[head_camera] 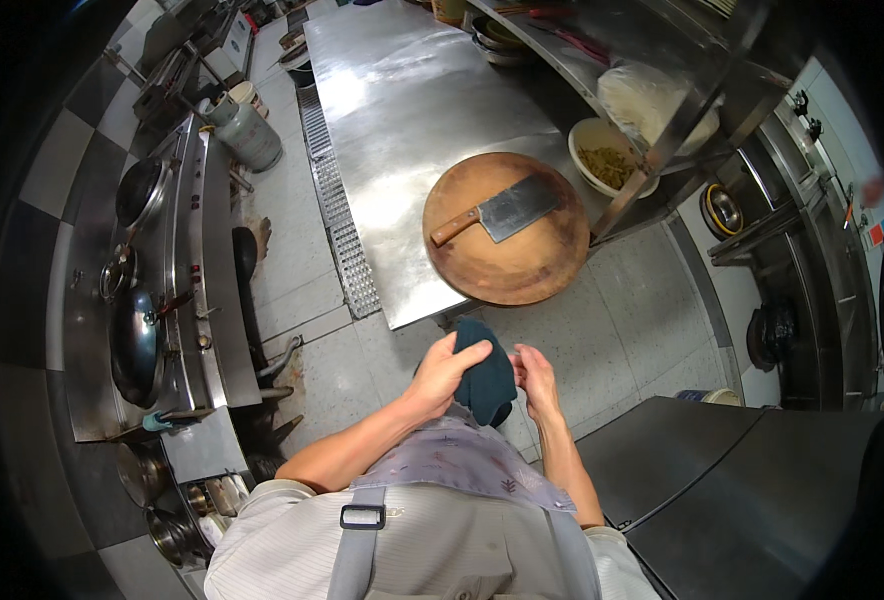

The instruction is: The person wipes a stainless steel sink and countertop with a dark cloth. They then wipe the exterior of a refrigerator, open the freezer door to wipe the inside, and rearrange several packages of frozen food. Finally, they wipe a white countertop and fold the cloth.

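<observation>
A dark green cloth (484, 379) hangs folded in my left hand (442, 371), with the thumb pressed over its upper part. My right hand (536, 379) is close beside the cloth's right edge, its fingers slightly bent and apart; whether the fingertips touch the cloth is hard to see. Beyond my hands a round wooden chopping block (509, 270) sits at the near end of the steel table (397, 150). On the block lies a cleaver (518, 210), blade flat, its wooden handle pointing to the left.
A white bowl of chopped greens (605, 165) stands right of the block, under a steel shelf (554, 52). To the left runs a wok range (209, 300) with a wok (138, 349) and a gas cylinder (247, 135). A dark countertop (749, 480) is at lower right.
</observation>
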Action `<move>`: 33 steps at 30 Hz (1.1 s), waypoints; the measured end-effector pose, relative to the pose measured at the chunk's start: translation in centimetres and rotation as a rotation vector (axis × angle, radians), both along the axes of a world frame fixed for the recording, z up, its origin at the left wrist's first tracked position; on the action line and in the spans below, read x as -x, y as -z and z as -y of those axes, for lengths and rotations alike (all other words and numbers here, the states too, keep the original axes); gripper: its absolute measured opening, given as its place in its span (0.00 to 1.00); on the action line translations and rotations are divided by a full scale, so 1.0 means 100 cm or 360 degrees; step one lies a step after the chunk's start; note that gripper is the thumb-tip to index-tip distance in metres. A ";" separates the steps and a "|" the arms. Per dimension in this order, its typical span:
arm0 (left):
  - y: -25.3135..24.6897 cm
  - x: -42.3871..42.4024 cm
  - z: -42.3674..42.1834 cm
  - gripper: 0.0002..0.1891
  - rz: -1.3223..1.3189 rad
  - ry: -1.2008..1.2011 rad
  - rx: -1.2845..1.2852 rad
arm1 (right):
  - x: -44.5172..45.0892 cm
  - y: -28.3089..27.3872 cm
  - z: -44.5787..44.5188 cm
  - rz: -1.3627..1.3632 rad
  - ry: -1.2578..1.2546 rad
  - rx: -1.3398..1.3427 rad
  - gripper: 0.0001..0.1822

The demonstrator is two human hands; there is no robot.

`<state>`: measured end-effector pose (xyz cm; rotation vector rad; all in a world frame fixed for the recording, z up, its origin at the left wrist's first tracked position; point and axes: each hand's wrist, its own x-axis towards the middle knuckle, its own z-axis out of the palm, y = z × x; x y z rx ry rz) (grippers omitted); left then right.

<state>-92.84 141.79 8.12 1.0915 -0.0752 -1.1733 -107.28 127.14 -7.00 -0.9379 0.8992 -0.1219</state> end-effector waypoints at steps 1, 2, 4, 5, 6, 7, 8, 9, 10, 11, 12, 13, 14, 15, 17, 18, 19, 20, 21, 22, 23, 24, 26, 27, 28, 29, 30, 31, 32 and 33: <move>-0.005 -0.010 -0.009 0.11 -0.0011 -0.0057 0.0031 | -0.012 -0.015 -0.009 0.0132 -0.0067 -0.0004 0.30; -0.009 -0.021 -0.019 0.12 -0.0011 -0.0123 0.0034 | -0.025 -0.032 -0.022 0.0265 -0.0131 -0.0009 0.31; -0.008 -0.046 -0.035 0.14 -0.0034 -0.0204 0.0103 | -0.053 -0.077 -0.046 0.0631 -0.0219 -0.0031 0.33; -0.012 -0.060 -0.041 0.15 -0.0006 -0.0229 0.0137 | -0.068 -0.094 -0.058 0.0867 -0.0246 -0.0051 0.35; -0.019 -0.073 -0.047 0.14 0.0030 -0.0235 0.0159 | -0.087 -0.096 -0.072 0.0982 -0.0228 -0.0161 0.39; -0.024 -0.088 -0.052 0.14 0.0065 -0.0239 0.0180 | -0.103 -0.100 -0.080 0.1047 -0.0247 -0.0008 0.44; -0.021 -0.105 -0.057 0.13 0.0333 -0.0227 0.0127 | -0.121 -0.105 -0.090 0.1106 -0.0280 0.0094 0.46; -0.016 -0.123 -0.063 0.13 0.0600 -0.0207 0.0070 | -0.141 -0.115 -0.100 0.1163 -0.0304 0.0194 0.49; -0.016 -0.143 -0.068 0.13 0.0862 -0.0186 0.0010 | -0.162 -0.121 -0.107 0.1049 -0.0335 0.0304 0.50; -0.019 -0.165 -0.076 0.15 0.1506 -0.0131 -0.0077 | -0.186 -0.129 -0.120 0.0889 -0.0276 0.0458 0.42; -0.018 -0.187 -0.085 0.17 0.1824 -0.0040 -0.0227 | -0.207 -0.128 -0.127 0.0762 -0.0260 0.0341 0.37; -0.018 -0.207 -0.094 0.19 0.2141 0.0040 -0.0371 | -0.226 -0.125 -0.132 0.0633 -0.0250 0.0227 0.33; -0.014 -0.226 -0.104 0.20 0.2169 0.0101 -0.0460 | -0.246 -0.123 -0.141 0.0687 -0.0137 0.0173 0.25; -0.022 -0.242 -0.112 0.19 0.2102 0.0138 -0.0406 | -0.262 -0.122 -0.144 0.0672 -0.0074 0.0047 0.23; -0.034 -0.269 -0.126 0.19 0.1949 0.0034 -0.0285 | -0.292 -0.124 -0.136 0.0665 0.0076 -0.0041 0.20; -0.031 -0.282 -0.134 0.19 0.1977 0.0045 -0.0416 | -0.301 -0.111 -0.121 0.0591 0.0094 0.0110 0.20; -0.030 -0.293 -0.142 0.20 0.1944 -0.0019 -0.0425 | -0.314 -0.115 -0.105 0.0582 0.0150 0.0299 0.15; -0.029 -0.303 -0.147 0.20 0.1914 -0.0084 -0.0432 | -0.325 -0.108 -0.080 0.0477 0.0153 0.0954 0.10; -0.026 -0.312 -0.151 0.20 0.1885 -0.0142 -0.0434 | -0.335 -0.084 -0.049 0.0356 0.0329 0.1024 0.08; -0.017 -0.324 -0.160 0.20 0.1957 -0.0128 -0.0469 | -0.349 -0.100 -0.024 0.0394 0.0370 0.0973 0.09; -0.012 -0.333 -0.166 0.20 0.1931 -0.0094 -0.0510 | -0.367 -0.112 -0.002 0.0517 0.0516 0.0605 0.23; -0.009 -0.340 -0.169 0.20 0.1907 -0.0041 -0.0537 | -0.377 -0.095 0.041 0.0275 0.0582 0.1109 0.26; 0.010 -0.352 -0.185 0.18 0.1893 -0.0055 -0.0561 | -0.413 -0.090 0.093 0.0100 0.0597 0.1512 0.28; 0.013 -0.357 -0.191 0.18 0.1878 -0.0067 -0.0578 | -0.428 -0.078 0.119 -0.0217 0.0588 0.1825 0.27; 0.015 -0.360 -0.197 0.17 0.1857 -0.0093 -0.0616 | -0.442 -0.070 0.136 -0.0499 0.0453 0.2107 0.27; 0.016 -0.363 -0.204 0.16 0.1831 -0.0114 -0.0664 | -0.452 -0.057 0.154 -0.0717 0.0179 0.2246 0.26; 0.017 -0.370 -0.209 0.15 0.1915 -0.0121 -0.0703 | -0.461 -0.038 0.167 -0.1021 -0.0108 0.2276 0.24; 0.015 -0.377 -0.215 0.15 0.1898 -0.0091 -0.0796 | -0.479 -0.023 0.171 -0.1304 -0.0404 0.2294 0.22; 0.014 -0.383 -0.221 0.15 0.1877 -0.0057 -0.0884 | -0.498 -0.004 0.170 -0.1400 -0.0455 0.2366 0.19; 0.013 -0.388 -0.226 0.15 0.1847 -0.0028 -0.0981 | -0.521 0.008 0.156 -0.1377 -0.0404 0.2521 0.19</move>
